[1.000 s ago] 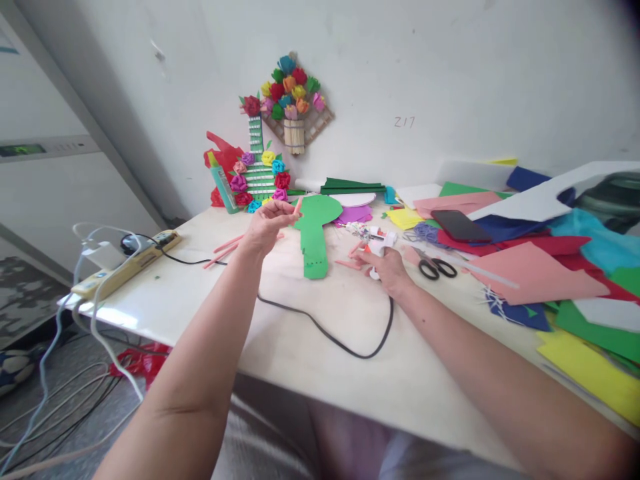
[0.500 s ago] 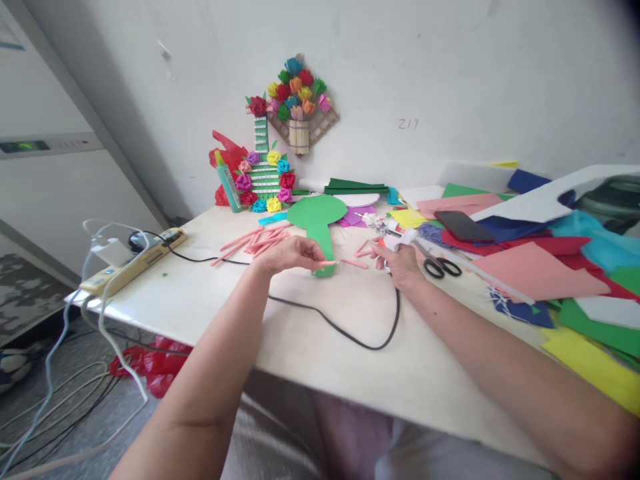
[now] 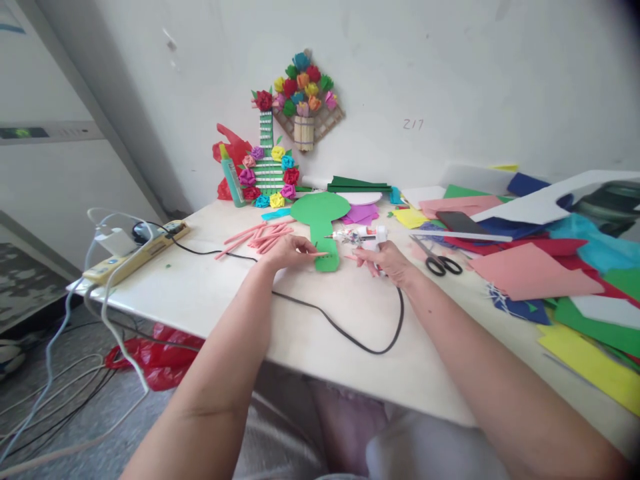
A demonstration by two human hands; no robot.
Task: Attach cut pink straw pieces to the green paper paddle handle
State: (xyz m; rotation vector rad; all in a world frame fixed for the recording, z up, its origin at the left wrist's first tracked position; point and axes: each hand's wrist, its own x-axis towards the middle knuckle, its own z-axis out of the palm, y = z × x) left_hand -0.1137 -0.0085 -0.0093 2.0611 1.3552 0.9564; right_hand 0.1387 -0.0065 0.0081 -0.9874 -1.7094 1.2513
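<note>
My right hand (image 3: 387,262) is closed round a white hot glue gun (image 3: 364,235) with a printed pattern. Its nozzle points left, above the narrow part of a green paper cutout (image 3: 321,208) with a round top. A long white glue stick (image 3: 450,235) sticks out of the gun's back. Between the fingertips of my left hand (image 3: 289,253) is a thin pink paper roll (image 3: 317,254), at the cutout's lower end. Beside that hand lies a pile of pink paper rolls (image 3: 260,235). A few more pink pieces lie by my right fingers, partly hidden.
Black-handled scissors (image 3: 443,265), a dark phone (image 3: 457,223) and coloured paper sheets (image 3: 535,270) cover the right side. A black cable (image 3: 345,331) loops near the front. At left is a power strip (image 3: 135,252); behind stand a glue bottle (image 3: 232,179) and a flower-trimmed paper guitar (image 3: 270,170).
The glue gun has swung level, its nozzle now over the green cutout. My left hand, still pinching the pink roll, has shifted slightly, and the view has tilted a little.
</note>
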